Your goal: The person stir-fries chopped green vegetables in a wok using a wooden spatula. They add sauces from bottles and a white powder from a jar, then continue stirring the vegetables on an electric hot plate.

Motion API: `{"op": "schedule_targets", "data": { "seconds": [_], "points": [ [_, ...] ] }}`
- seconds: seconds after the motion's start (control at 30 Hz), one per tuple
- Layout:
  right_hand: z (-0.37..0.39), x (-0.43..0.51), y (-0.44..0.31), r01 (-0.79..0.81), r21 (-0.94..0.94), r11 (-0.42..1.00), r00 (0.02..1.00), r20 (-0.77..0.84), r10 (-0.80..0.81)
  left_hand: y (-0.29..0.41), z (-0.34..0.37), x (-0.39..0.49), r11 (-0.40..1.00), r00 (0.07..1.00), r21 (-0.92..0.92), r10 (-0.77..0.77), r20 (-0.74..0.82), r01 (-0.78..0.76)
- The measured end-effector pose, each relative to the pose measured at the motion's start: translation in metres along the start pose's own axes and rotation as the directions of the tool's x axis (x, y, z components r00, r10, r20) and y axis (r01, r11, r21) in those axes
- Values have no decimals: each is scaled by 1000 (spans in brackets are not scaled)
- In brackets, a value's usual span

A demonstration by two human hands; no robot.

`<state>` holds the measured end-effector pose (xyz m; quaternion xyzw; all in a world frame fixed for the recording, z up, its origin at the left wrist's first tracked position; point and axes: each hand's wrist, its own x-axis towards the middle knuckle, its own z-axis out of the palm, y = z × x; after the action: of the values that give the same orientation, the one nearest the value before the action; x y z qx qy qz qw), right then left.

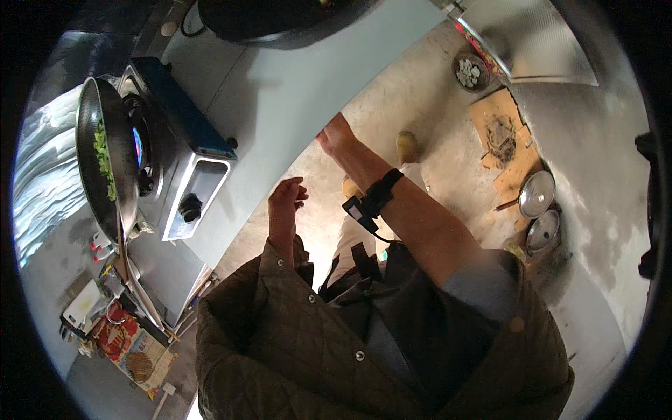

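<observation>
My left hand (287,202) hangs beside the counter's edge with its fingers loosely curled and apart, and nothing shows in it. My right hand (336,136) reaches to the edge of the pale counter (315,79); its fingertips are hard to make out there. A black strap with a small device (383,194) circles my right wrist. To the left, a wok (86,157) with chopped green vegetables (104,160) sits over a lit burner on a gas stove (178,142). The stove's black knob (190,208) faces the near side.
A large dark pan (283,26) occupies the far counter. Near left are a white cutting board (84,307), a cleaver-like blade (144,299) and a printed food bag (134,346). On the floor lie cardboard (506,142), pot lids (536,194) and a bowl of pale pieces (469,73).
</observation>
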<state>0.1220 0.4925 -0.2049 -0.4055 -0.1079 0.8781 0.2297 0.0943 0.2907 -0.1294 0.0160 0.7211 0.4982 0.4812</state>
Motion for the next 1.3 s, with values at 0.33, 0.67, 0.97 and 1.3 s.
{"op": "schedule_targets", "data": {
  "seconds": [0.33,0.67,0.97,1.3],
  "points": [
    [-15,-24,-2,-55,165,985,977,213,19,-31,-70,11,996,997,55,72,35,-74],
    [-150,-133,-104,24,-785,619,990,-68,-124,-41,-39,59,961,995,258,87,48,-97],
    [-220,-163,-209,-56,-943,-328,630,222,-745,-59,-3,125,853,899,495,336,-280,-165],
    [-249,-146,-240,-80,-912,-401,406,338,-849,-40,40,139,401,795,838,603,62,-369]
  ]
}}
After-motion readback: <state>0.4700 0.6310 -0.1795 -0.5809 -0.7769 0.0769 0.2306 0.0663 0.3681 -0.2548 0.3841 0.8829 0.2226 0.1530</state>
